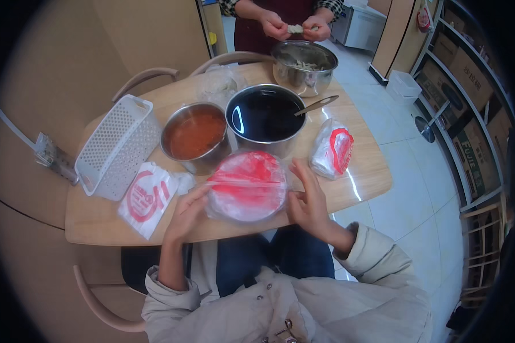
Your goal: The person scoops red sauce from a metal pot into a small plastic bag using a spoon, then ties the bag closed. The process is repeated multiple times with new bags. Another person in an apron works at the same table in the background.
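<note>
At the near side of the desk [363, 140], I counted one red-and-white plastic packet [249, 186], the fingers of the left hand [186, 212] grasping its left edge, those of the right hand [313, 208] extended at its right, closure indeterminable, with three steel vessels [303, 81] beyond.

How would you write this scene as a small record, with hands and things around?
Left hand: fingers at left edge of round red-and-white packet; grip unclear
Right hand: open, beside the packet's right edge
Table left: white basket, white bag with red print
Table middle: metal pot of dark liquid with utensil; smaller metal pot of reddish contents
Table right: plastic-wrapped package with red marking
Across table: co-worker's hands hold something pale near metal bowl
</note>
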`<control>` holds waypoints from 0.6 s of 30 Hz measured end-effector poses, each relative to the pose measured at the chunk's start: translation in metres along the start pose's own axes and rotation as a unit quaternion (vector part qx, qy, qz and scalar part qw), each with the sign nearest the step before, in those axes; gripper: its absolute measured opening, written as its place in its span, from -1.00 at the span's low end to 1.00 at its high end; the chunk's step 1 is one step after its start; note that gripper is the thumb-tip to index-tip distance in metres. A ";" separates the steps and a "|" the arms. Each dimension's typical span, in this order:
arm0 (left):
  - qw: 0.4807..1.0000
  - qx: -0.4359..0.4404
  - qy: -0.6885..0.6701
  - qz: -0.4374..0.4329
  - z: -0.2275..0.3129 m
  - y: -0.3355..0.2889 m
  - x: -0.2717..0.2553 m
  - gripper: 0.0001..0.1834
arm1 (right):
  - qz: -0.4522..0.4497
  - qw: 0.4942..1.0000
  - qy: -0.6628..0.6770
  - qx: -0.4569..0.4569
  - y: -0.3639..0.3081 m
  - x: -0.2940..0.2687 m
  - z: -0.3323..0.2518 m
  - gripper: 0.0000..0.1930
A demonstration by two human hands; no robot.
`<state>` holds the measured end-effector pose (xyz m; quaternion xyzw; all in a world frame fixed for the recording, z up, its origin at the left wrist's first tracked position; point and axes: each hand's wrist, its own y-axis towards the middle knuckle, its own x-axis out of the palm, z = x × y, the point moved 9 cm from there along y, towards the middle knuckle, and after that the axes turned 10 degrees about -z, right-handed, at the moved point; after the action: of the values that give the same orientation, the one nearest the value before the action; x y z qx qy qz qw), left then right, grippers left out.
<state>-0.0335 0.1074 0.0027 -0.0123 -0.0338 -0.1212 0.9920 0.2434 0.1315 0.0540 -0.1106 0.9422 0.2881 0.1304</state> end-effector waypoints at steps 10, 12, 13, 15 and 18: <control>0.975 0.013 0.214 -0.063 0.002 0.032 0.031 -0.33 | -0.173 0.967 0.032 0.186 0.041 0.034 0.080 -0.78; 0.951 0.005 0.292 -0.100 0.003 0.033 0.028 -0.41 | -0.192 0.972 -0.102 0.085 0.044 0.038 0.066 -0.79; 0.952 -0.042 0.281 -0.116 -0.005 0.032 0.021 -0.43 | -0.186 0.966 -0.160 0.083 0.043 0.037 0.066 -0.81; 0.943 -0.130 0.268 -0.149 -0.020 0.024 0.012 -0.47 | -0.170 0.954 -0.241 0.058 0.040 0.030 0.059 -0.84; 0.935 -0.143 0.307 -0.108 -0.022 0.007 0.000 -0.75 | -0.173 0.950 -0.253 0.059 0.034 0.015 0.046 -0.87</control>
<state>-0.0302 0.1137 -0.0193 -0.1122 0.2885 -0.2288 0.9230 0.2282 0.1829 0.0300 -0.1875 0.8600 0.2235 0.4186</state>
